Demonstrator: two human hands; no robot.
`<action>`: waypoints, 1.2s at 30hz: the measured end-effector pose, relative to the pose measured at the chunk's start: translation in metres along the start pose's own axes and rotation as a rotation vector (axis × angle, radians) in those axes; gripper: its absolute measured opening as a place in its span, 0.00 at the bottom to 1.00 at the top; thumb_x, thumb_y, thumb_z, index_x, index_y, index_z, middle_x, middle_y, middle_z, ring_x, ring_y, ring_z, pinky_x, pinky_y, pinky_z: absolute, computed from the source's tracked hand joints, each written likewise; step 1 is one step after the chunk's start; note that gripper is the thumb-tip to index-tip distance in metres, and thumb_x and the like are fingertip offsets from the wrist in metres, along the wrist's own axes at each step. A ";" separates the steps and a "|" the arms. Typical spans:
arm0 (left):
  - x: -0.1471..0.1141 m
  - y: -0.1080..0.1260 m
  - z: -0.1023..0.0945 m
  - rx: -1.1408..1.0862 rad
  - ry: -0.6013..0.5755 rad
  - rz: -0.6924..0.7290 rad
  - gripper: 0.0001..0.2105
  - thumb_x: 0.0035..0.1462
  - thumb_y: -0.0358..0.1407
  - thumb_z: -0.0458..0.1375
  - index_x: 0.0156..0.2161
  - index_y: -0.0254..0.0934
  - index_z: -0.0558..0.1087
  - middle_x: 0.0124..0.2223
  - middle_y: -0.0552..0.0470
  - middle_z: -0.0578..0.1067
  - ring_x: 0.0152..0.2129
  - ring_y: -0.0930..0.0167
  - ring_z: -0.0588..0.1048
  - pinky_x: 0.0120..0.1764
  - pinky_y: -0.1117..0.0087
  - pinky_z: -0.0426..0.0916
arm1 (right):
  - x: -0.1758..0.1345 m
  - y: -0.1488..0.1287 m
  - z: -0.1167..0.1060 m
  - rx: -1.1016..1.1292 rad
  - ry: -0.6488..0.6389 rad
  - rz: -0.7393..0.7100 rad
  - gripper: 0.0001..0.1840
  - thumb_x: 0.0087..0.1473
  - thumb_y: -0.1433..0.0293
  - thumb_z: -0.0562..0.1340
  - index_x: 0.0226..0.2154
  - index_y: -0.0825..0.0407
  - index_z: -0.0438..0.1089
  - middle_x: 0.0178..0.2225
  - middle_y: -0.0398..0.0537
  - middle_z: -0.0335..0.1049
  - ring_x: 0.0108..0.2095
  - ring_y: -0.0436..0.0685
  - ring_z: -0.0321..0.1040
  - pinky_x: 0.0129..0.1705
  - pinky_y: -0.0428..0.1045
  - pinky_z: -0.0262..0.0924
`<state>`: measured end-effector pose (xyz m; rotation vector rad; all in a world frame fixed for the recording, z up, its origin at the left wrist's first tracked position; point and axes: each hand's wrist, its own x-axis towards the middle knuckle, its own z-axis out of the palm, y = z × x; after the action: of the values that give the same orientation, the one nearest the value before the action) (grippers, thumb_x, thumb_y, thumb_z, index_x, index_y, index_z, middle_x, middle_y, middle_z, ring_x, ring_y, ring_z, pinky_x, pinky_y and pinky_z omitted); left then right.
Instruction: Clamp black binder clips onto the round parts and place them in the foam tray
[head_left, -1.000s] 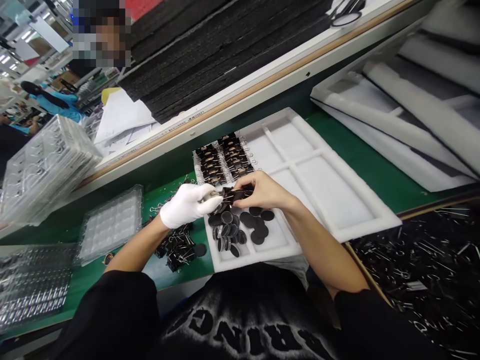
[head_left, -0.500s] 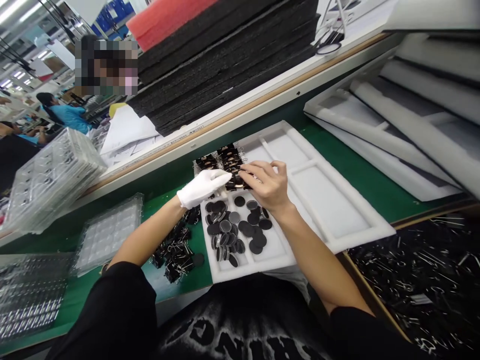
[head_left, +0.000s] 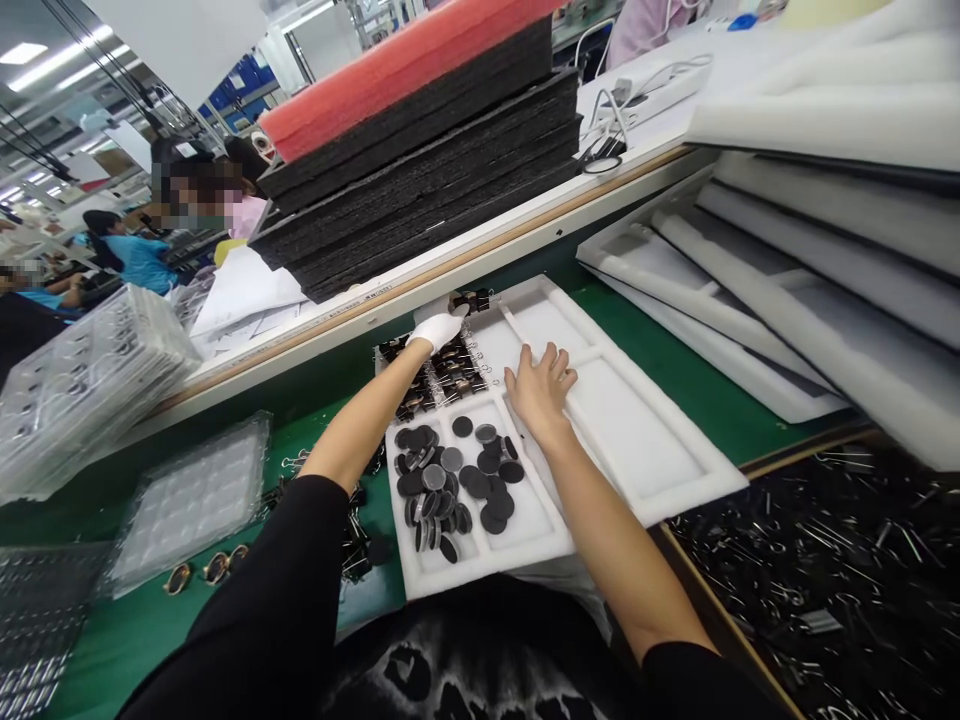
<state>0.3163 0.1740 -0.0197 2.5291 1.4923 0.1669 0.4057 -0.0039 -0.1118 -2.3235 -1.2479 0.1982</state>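
Note:
A white foam tray (head_left: 679,470) with several compartments lies on the green bench. Its near left compartment holds several black discs (head_left: 450,480). Behind them sit rows of clipped black assemblies (head_left: 442,372). My left hand (head_left: 437,328), in a white glove, reaches to the tray's far left corner and pinches one clipped black part (head_left: 471,301). My right hand (head_left: 538,385) is bare, fingers spread, resting flat on the tray's middle divider beside the clipped rows. It holds nothing.
Black foam sheets (head_left: 420,170) topped by a red one are stacked on the shelf behind. Clear blister trays (head_left: 196,492) lie at left, loose black binder clips (head_left: 360,545) beside the tray. White foam trays (head_left: 787,280) pile up at right. A bin of metal clip wires (head_left: 832,570) sits at right front. Other people sit far left.
My left hand moved from the clipped rows to the tray's far corner with a clipped part. My right hand let go and now lies flat on the tray. My head tilted up.

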 end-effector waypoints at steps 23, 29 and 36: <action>-0.055 0.007 -0.010 0.169 -0.037 0.179 0.21 0.70 0.45 0.49 0.60 0.39 0.73 0.64 0.35 0.71 0.61 0.47 0.69 0.60 0.44 0.61 | 0.001 0.006 -0.020 0.073 -0.014 -0.121 0.24 0.70 0.65 0.50 0.59 0.57 0.72 0.66 0.72 0.58 0.66 0.79 0.50 0.62 0.72 0.44; -0.222 -0.068 -0.043 0.115 -0.113 0.444 0.22 0.70 0.52 0.53 0.60 0.44 0.74 0.67 0.42 0.71 0.61 0.53 0.70 0.60 0.49 0.64 | -0.027 -0.005 -0.032 0.112 -0.455 -0.630 0.17 0.60 0.55 0.64 0.45 0.46 0.80 0.44 0.52 0.79 0.47 0.66 0.74 0.53 0.57 0.60; -0.358 -0.214 -0.044 0.207 0.390 -0.591 0.21 0.73 0.45 0.45 0.60 0.43 0.74 0.63 0.42 0.74 0.60 0.57 0.71 0.64 0.53 0.63 | -0.032 0.008 0.002 -0.145 -0.602 -0.653 0.23 0.54 0.59 0.58 0.50 0.45 0.77 0.51 0.58 0.78 0.51 0.74 0.76 0.46 0.63 0.65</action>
<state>-0.0484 -0.0337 -0.0244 2.1475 2.4492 0.4485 0.3922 -0.0326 -0.1208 -1.8822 -2.3036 0.6197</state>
